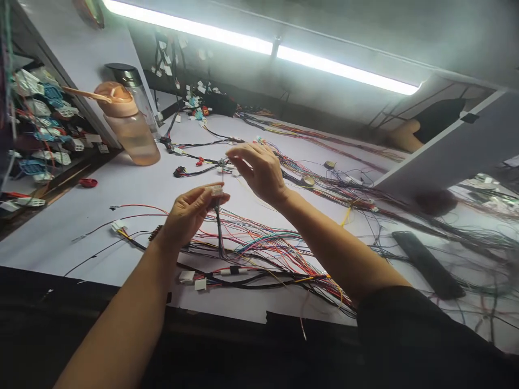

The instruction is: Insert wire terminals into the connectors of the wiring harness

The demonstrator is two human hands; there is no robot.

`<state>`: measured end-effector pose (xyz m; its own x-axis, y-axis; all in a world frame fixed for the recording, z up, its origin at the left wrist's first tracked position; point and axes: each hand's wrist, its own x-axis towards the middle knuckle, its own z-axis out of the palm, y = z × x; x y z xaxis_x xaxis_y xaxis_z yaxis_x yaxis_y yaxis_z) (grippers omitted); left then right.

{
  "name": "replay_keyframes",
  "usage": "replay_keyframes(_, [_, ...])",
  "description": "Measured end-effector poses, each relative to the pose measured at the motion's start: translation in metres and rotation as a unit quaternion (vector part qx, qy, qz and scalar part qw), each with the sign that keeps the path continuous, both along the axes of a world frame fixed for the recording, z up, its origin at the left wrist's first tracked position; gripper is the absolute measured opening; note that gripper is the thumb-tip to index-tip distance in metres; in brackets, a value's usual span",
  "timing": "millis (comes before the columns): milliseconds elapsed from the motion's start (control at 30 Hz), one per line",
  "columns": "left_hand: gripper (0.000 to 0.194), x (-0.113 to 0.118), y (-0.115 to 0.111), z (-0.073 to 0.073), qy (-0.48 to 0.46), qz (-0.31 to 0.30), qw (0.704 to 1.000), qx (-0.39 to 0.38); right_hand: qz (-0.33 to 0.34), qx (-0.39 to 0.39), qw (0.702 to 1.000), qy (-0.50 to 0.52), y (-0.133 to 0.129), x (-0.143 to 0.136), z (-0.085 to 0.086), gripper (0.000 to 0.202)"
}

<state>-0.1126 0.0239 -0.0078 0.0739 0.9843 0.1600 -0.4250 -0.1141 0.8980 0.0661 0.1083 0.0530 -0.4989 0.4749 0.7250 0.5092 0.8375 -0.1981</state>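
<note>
My left hand (pixel 186 216) is closed on a white plastic connector (pixel 217 190), held up above the table. A bundle of dark wires (pixel 219 232) hangs from the connector down to the loose wires. Higher and to the right, my right hand (pixel 259 167) has thumb and forefinger pinched together. A thin dark wire seems to run from the connector up to those fingertips; its upper end is hard to make out. Beneath both hands spread loose red, blue and black wires (pixel 259 237). White connectors (pixel 187 277) lie at the near end of a black-wrapped harness.
A peach-lidded bottle (pixel 132 132) stands at the left, with a clear bottle (pixel 140 92) behind it. A black phone-like slab (pixel 427 265) lies at the right among wires. Connectors fill a rack (pixel 44 124) on the far left. An upright panel (pixel 441 140) rises at the right.
</note>
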Motion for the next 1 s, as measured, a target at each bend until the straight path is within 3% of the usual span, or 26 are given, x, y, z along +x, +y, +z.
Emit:
replay_keyframes(67, [0.028, 0.006, -0.003, -0.003, 0.020, 0.002, 1.000, 0.004, 0.033, -0.021, 0.998, 0.049, -0.008, 0.012, -0.012, 0.017])
replay_keyframes(167, [0.028, 0.013, -0.006, -0.005, 0.082, -0.016, 0.996, 0.029, -0.009, -0.102, 0.976, 0.192, -0.024, 0.033, -0.042, 0.020])
replay_keyframes(233, [0.027, 0.016, -0.009, -0.004, 0.127, -0.030, 0.991, 0.041, -0.055, -0.215, 0.943, 0.248, -0.034, 0.043, -0.061, 0.025])
replay_keyframes(300, [0.029, 0.018, -0.011, -0.001, 0.153, -0.050, 0.986, 0.042, -0.038, -0.358, 0.901, 0.241, -0.041, 0.045, -0.072, 0.037])
replay_keyframes(400, [0.033, 0.021, -0.013, 0.002, 0.174, -0.076, 0.981, 0.039, 0.022, -0.466, 0.842, 0.270, -0.045, 0.034, -0.070, 0.047])
replay_keyframes(600, [0.035, 0.019, -0.009, -0.001, 0.198, -0.064, 0.978, 0.014, 0.077, -0.480, 0.785, 0.383, -0.030, -0.003, -0.048, 0.033])
replay_keyframes(867, [0.035, 0.015, 0.001, -0.008, 0.212, -0.144, 0.965, -0.051, 0.150, -0.548, 0.701, 0.430, -0.006, -0.006, -0.088, 0.040])
replay_keyframes(1000, [0.035, 0.014, 0.003, -0.007, 0.211, -0.143, 0.964, -0.077, 0.177, -0.575, 0.673, 0.430, -0.005, -0.003, -0.099, 0.040])
